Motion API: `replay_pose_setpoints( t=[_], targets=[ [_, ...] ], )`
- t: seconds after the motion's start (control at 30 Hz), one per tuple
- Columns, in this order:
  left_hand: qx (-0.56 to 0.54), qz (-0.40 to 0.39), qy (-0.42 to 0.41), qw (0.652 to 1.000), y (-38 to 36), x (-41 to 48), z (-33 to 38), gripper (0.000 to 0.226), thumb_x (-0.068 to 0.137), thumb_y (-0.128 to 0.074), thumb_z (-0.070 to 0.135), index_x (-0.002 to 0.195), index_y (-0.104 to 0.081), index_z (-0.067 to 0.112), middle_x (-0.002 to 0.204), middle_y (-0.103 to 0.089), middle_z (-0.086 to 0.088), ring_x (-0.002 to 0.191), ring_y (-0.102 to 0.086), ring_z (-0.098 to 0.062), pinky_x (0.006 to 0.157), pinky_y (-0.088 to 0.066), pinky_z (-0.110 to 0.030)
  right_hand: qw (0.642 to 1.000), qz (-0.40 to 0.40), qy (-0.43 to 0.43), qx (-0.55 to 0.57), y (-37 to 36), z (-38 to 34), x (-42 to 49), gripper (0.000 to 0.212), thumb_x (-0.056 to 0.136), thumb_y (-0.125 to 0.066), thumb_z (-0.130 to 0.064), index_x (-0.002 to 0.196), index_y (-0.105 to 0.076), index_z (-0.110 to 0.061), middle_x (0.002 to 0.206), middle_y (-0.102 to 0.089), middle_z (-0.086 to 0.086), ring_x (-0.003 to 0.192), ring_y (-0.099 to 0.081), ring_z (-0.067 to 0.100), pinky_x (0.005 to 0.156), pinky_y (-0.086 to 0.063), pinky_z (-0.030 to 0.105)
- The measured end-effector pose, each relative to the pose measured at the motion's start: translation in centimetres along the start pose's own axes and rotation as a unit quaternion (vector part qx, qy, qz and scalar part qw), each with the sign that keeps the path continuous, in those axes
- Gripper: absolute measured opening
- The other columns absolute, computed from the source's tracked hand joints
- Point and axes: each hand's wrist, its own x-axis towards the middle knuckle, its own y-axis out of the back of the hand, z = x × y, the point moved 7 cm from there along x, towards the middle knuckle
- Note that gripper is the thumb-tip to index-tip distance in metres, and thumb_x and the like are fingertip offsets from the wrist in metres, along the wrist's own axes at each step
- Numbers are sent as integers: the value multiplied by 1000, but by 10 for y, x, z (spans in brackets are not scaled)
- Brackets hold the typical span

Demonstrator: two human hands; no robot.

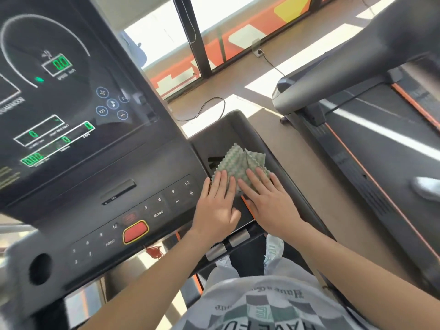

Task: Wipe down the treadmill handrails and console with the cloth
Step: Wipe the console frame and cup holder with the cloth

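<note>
Fingers [223, 184] of left hand [215, 208] straight, close together, flat on near edge of green-and-white zigzag-patterned cloth [240, 160]. Right hand [269, 203] alongside, fingers slightly spread, also pressing flat. Cloth crumpled in black recessed side tray [226, 132], right of grey treadmill console [142, 206]. Far half of cloth uncovered. Bare tray floor beyond, raised rim around. Second treadmill [381, 139] further right, apart.

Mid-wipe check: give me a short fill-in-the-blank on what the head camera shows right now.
1. The left hand and the right hand both press flat on the green ____.
2. It lies in the side tray to the ____ of the console.
3. The speed display reads ____.
4. The large button with the yellow rim is ____.
Missing words: cloth; right; 0.0; red.
</note>
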Motion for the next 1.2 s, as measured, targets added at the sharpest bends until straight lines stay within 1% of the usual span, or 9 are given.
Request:
replay_pose_setpoints(
  t=[0.2,0.33,0.47,0.6,0.67,0.8,0.97,1.1,1.2],
  targets=[
    [32,54,-44,997,-4,-23,24,66,86,-45,26,148,-50,5,159,-36,-24,152,-29,-35,121,-25,-58,1000,7,-4,-10,-2,7,-29,54,100,-33,-41,147,-52,-24,162,-36,9,153,-25,29,123,-21,56],
    [35,69,-26,997,-3,-22,25,65,90,-46,24,152,-44,5,160,-36,-21,152,-30,-32,121,-27,-56,998,43,-42,23,6,18,-36,53,100,-52,-34,152,-45,-24,164,-32,8,155,-19,27,124,-19,56],
    [25,54,-15,998,-3,-8,23,64,96,-42,32,156,-38,10,163,-31,-17,154,-27,-30,123,-25,-54,991,71,-96,68,19,33,-29,52,101,-39,-38,150,-47,-24,162,-36,7,152,-28,26,120,-29,51],
    [-134,97,69,984,12,15,6,41,100,-56,33,138,-63,19,154,-50,-3,143,-42,-21,117,-35,-39,959,138,-184,168,45,62,-15,33,98,-57,-26,128,-67,-18,124,-69,6,114,-62,33,95,-44,45],
    [-203,110,136,963,20,26,-7,30,100,-61,34,125,-70,21,143,-56,6,134,-45,-15,106,-43,-36,937,136,-241,214,53,78,-10,28,98,-59,-25,123,-70,-18,107,-72,5,101,-61,33,89,-43,44],
    [-215,82,198,953,26,51,-24,35,98,-64,40,130,-63,26,130,-56,8,125,-46,-15,96,-45,-34,916,90,-300,251,56,94,-2,37,99,-60,-35,133,-64,-21,94,-72,2,104,-56,28,95,-42,43],
    [-236,87,133,959,31,76,-23,45,91,-69,46,132,-61,29,120,-57,7,117,-49,-16,90,-45,-34,917,-14,-319,237,42,97,13,47,101,-54,-42,146,-50,-30,113,-72,5,121,-55,28,101,-31,39],
    [-219,48,8,975,38,110,-2,45,91,-70,40,135,-61,30,126,-52,4,118,-45,-19,97,-44,-37,908,18,-340,243,49,100,18,17,93,-66,-39,106,-69,-28,101,-69,0,110,-60,24,83,-25,34],
    [-231,45,-20,972,48,125,6,15,91,-71,36,104,-70,28,119,-54,8,113,-48,-15,87,-46,-37,911,44,-335,238,59,102,16,13,87,-74,-36,90,-67,-25,102,-56,0,108,-50,24,85,-29,36]
  ],
)
